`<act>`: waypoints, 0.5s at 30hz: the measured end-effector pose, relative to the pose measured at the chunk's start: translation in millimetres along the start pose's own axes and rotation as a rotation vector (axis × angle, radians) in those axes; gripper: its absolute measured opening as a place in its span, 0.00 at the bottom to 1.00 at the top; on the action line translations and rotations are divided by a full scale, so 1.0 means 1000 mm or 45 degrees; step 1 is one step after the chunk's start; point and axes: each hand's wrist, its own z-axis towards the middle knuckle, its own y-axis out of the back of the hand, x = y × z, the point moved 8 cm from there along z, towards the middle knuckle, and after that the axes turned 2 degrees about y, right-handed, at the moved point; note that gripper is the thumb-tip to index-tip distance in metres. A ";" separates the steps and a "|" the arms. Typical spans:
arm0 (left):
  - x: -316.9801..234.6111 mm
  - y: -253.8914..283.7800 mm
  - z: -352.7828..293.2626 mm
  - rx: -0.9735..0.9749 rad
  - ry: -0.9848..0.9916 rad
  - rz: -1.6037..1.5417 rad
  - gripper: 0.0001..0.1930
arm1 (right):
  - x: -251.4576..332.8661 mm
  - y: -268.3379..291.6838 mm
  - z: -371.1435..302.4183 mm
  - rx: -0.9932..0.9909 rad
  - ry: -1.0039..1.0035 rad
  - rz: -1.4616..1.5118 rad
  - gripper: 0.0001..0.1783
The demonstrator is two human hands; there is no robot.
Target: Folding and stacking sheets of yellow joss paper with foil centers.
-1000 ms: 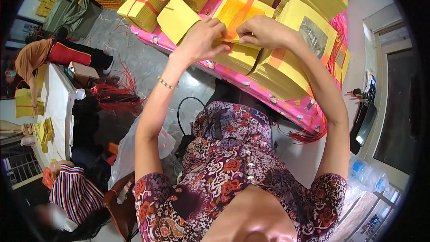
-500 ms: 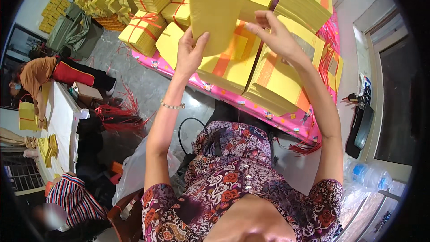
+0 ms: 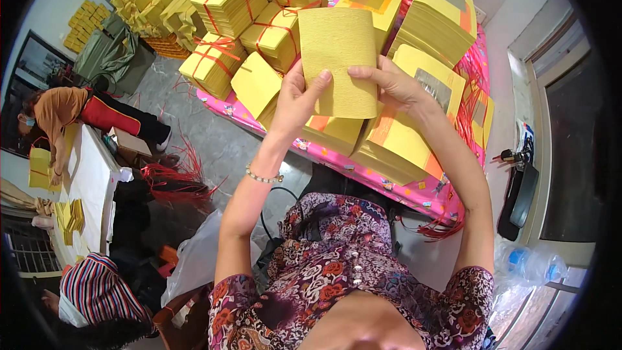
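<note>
Both hands hold a yellow sheet of paper [image 3: 338, 42] with fine ridges across it, bowed slightly and raised above the table. My left hand [image 3: 298, 97] pinches its left edge, thumb on the front. My right hand [image 3: 396, 83] grips the right edge the same way, its fingers hidden behind. Below and behind the sheet stand a yellow paper stack with an orange band [image 3: 334, 131] and a larger stack with a silver patch [image 3: 408, 146]. A smaller yellow stack [image 3: 254, 81] lies left of my left hand.
Bundles tied with red string [image 3: 223, 0] are piled at the back left of the pink table cover [image 3: 343, 165]. A tall paper stack [image 3: 431, 26] stands at back right. Loose red strings [image 3: 178, 178] hang near two co-workers at a white table [image 3: 91, 168].
My right hand has come in to take the sheet's right edge. The sheet has turned its ridged face toward me and moved slightly right and nearer.
</note>
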 end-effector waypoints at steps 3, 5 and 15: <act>-0.004 0.016 -0.001 -0.248 -0.160 0.639 0.21 | 0.001 0.006 -0.001 -0.044 0.039 -0.082 0.37; -0.023 0.009 -0.005 -0.344 -0.297 0.953 0.21 | 0.001 0.011 -0.002 -0.094 0.073 -0.123 0.36; 0.006 0.007 0.012 -0.011 0.122 0.081 0.23 | -0.004 0.014 -0.001 -0.113 0.005 -0.171 0.33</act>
